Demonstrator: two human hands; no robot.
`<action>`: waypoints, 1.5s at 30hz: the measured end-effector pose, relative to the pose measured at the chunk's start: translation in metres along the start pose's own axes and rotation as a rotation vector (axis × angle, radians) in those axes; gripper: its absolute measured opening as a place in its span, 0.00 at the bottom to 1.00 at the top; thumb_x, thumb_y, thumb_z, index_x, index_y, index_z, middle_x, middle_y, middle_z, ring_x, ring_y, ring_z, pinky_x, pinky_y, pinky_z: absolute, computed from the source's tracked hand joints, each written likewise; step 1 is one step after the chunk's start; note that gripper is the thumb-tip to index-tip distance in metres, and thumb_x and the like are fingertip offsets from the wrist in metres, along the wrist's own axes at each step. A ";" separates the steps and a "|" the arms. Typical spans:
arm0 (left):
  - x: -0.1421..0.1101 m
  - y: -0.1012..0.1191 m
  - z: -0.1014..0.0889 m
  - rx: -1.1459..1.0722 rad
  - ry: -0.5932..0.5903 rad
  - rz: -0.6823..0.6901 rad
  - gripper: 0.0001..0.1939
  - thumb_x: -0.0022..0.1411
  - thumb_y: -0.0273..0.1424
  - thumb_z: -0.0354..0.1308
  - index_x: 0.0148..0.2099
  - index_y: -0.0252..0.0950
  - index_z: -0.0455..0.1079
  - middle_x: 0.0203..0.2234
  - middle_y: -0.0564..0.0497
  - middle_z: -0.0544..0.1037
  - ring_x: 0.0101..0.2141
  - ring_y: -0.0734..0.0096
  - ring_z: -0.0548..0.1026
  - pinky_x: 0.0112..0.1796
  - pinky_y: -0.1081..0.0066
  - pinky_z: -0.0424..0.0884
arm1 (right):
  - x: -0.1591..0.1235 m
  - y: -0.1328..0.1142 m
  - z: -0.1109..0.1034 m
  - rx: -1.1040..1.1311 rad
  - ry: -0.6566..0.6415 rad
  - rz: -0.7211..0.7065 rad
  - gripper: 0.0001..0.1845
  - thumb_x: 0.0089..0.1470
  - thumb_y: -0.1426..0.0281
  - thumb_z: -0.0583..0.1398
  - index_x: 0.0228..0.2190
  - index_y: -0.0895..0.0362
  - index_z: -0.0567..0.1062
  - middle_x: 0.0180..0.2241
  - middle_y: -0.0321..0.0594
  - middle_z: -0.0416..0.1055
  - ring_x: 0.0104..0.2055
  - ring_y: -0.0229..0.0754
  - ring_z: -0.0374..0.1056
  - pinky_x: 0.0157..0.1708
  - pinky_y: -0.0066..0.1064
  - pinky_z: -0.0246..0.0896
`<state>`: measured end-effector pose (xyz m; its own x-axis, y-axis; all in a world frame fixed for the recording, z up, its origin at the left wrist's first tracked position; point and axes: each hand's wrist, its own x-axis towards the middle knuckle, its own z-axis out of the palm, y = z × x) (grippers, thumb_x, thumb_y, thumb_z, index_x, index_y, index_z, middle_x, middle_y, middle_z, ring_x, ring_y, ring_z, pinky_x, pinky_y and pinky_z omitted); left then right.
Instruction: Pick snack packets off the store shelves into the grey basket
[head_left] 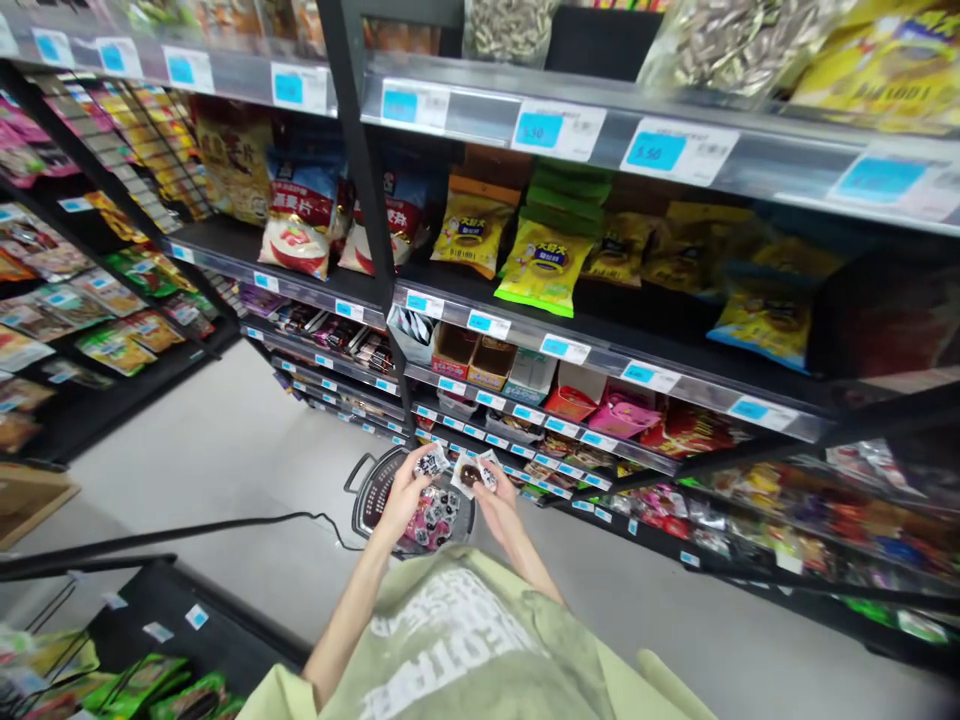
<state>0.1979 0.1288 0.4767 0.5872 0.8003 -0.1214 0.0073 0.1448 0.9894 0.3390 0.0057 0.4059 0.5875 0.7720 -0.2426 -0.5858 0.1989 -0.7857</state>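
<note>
My left hand (pixel 406 487) is closed around a small wrapped snack packet (pixel 432 461) with dark print on white. In my right hand (pixel 496 497) are small packets, one of them a clear-and-white packet (pixel 470 474) with a dark round piece inside, pinched between thumb and fingers. Both hands are held close together, over a dark shopping basket (pixel 369 505) on the floor. Inside the basket lie several small packets (pixel 437 515) in clear, dark and pink wrapping. My left forearm covers part of the basket.
Shelves with price tags (pixel 565 347) rise ahead, holding yellow snack bags (pixel 545 262) and oatmeal bags (pixel 301 215). Candy bins (pixel 628 412) line the lower tiers. A black cable (pixel 225 523) crosses the grey floor (pixel 247 470) at left. A cardboard box (pixel 34 505) sits at the left edge.
</note>
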 end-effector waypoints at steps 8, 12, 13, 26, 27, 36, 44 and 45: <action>-0.001 -0.001 -0.023 -0.434 0.000 -0.205 0.20 0.55 0.33 0.64 0.51 0.38 0.71 0.46 0.45 0.77 0.41 0.65 0.75 0.41 0.68 0.72 | 0.005 0.006 0.027 0.056 -0.042 -0.004 0.26 0.44 0.67 0.71 0.47 0.48 0.76 0.53 0.40 0.73 0.54 0.48 0.70 0.53 0.42 0.65; -0.007 -0.003 -0.032 -1.011 -0.002 -0.312 0.10 0.67 0.36 0.54 0.45 0.36 0.70 0.40 0.45 0.75 0.25 0.80 0.67 0.27 0.78 0.68 | 0.000 0.012 0.033 0.074 -0.013 0.108 0.24 0.46 0.63 0.70 0.46 0.47 0.76 0.48 0.38 0.76 0.45 0.47 0.74 0.44 0.39 0.69; -0.008 -0.002 -0.034 -1.083 0.016 -0.312 0.09 0.69 0.34 0.51 0.44 0.35 0.70 0.39 0.46 0.74 0.24 0.82 0.65 0.26 0.79 0.68 | -0.001 0.014 0.034 0.075 0.003 0.120 0.23 0.45 0.62 0.70 0.46 0.47 0.77 0.46 0.37 0.76 0.42 0.46 0.74 0.43 0.38 0.70; -0.014 -0.003 -0.045 -0.452 0.071 -0.157 0.33 0.57 0.37 0.65 0.63 0.46 0.61 0.54 0.46 0.73 0.44 0.63 0.77 0.43 0.64 0.73 | -0.006 0.031 0.045 0.062 -0.019 0.027 0.20 0.43 0.69 0.71 0.37 0.48 0.71 0.43 0.36 0.77 0.44 0.47 0.74 0.46 0.41 0.66; -0.015 -0.003 -0.046 -0.361 0.074 -0.124 0.36 0.55 0.37 0.66 0.64 0.44 0.60 0.54 0.45 0.73 0.46 0.61 0.76 0.45 0.62 0.73 | -0.006 0.032 0.045 0.063 -0.020 0.022 0.20 0.43 0.69 0.71 0.37 0.48 0.70 0.42 0.36 0.77 0.44 0.47 0.74 0.46 0.40 0.66; -0.014 -0.036 -0.075 -0.029 0.032 -0.178 0.18 0.56 0.41 0.62 0.46 0.37 0.77 0.51 0.44 0.78 0.56 0.52 0.70 0.58 0.57 0.61 | -0.007 0.047 0.061 -0.255 0.068 -0.063 0.17 0.42 0.64 0.71 0.34 0.51 0.72 0.34 0.34 0.75 0.35 0.42 0.71 0.37 0.32 0.64; -0.045 -0.090 -0.080 -0.335 0.035 -0.415 0.33 0.49 0.45 0.69 0.55 0.36 0.72 0.51 0.42 0.77 0.52 0.54 0.73 0.53 0.63 0.66 | -0.038 0.073 0.091 -1.102 -0.307 -0.187 0.11 0.53 0.67 0.62 0.40 0.54 0.78 0.40 0.40 0.76 0.45 0.47 0.69 0.51 0.39 0.62; -0.049 -0.094 -0.082 -0.404 0.069 -0.428 0.34 0.47 0.43 0.71 0.55 0.36 0.72 0.49 0.43 0.78 0.50 0.55 0.74 0.51 0.64 0.68 | -0.042 0.076 0.096 -1.168 -0.365 -0.190 0.13 0.54 0.68 0.61 0.42 0.53 0.77 0.43 0.41 0.75 0.47 0.47 0.67 0.52 0.40 0.62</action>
<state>0.1019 0.1237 0.3826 0.5460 0.6558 -0.5213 -0.0845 0.6622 0.7446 0.2164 0.0462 0.4114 0.3087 0.9501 -0.0439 0.4505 -0.1867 -0.8730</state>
